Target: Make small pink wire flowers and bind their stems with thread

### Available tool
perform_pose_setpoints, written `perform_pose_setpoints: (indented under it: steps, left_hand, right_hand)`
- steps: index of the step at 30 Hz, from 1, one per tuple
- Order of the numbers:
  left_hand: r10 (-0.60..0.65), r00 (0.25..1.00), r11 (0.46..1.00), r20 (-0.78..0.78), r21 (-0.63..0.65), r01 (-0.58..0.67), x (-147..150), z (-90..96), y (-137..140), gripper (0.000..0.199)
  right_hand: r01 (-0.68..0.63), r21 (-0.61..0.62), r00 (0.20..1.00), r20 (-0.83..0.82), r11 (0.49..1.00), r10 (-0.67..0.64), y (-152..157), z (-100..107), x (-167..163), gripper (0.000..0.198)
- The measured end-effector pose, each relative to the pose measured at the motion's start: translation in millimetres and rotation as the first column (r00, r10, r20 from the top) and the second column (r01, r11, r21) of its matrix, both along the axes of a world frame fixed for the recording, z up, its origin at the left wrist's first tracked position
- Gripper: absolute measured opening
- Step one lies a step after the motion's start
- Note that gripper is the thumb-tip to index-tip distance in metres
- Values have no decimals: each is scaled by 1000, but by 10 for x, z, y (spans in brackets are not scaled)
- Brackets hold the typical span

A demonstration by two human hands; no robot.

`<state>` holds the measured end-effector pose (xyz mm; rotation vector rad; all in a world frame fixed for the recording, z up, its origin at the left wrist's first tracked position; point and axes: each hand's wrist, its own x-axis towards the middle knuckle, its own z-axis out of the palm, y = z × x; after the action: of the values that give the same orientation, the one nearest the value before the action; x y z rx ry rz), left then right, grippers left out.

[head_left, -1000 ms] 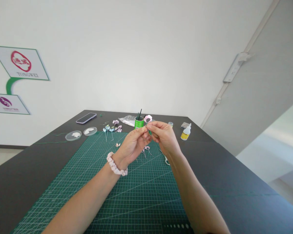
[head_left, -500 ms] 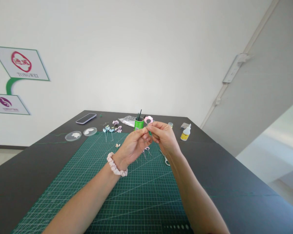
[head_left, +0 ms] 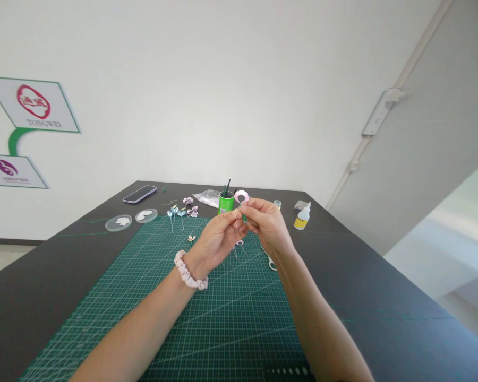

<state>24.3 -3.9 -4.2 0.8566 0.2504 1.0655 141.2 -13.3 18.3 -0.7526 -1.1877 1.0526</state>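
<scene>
A pink ring-shaped petal piece (head_left: pixel 241 194) with an open middle stands up above my pinched fingers. My left hand (head_left: pixel 220 236), with a pale scrunchie (head_left: pixel 188 271) on the wrist, closes its thumb and fingers at the base of the piece. From the other side my right hand (head_left: pixel 267 220) pinches at the same spot, fingertips touching the left ones. The stem itself is mostly hidden by fingers. Just below the hands, another pink wired piece (head_left: pixel 239 243) lies on the green cutting mat (head_left: pixel 219 313), partly covered. White-handled scissors (head_left: pixel 271 263) lie beside my right wrist.
Blue and purple wired flowers (head_left: pixel 177 211) lie at the mat's far edge, near a small cream piece (head_left: pixel 191 238). Farther off are two clear dishes (head_left: pixel 118 223) with white pieces, a phone (head_left: pixel 139 194), a green can (head_left: pixel 225 202) with tools, and a glue bottle (head_left: pixel 302 216).
Both hands keep nearly the same pinch on the pink petal piece. The view has shifted very slightly; nothing was let go or picked up.
</scene>
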Motion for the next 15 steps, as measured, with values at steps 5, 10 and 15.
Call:
perform_pose_setpoints:
  steps: [5, 10, 15]
  left_hand:
    - [87, 989, 972, -123, 226, -58, -45, 43, -15, 32]
    - [513, 804, 807, -300, 488, -333, -145, 104, -4, 11]
    - [687, 646, 665, -334, 646, -374, -156, 147, -23, 8]
  right_hand:
    - [-6, 15, 1000, 30, 1000, 6, -15, 8, 0, 23]
    - [74, 2, 997, 15, 997, -74, -12, -3, -8, 23]
    - [128, 22, 991, 37, 992, -129, -8, -17, -27, 20]
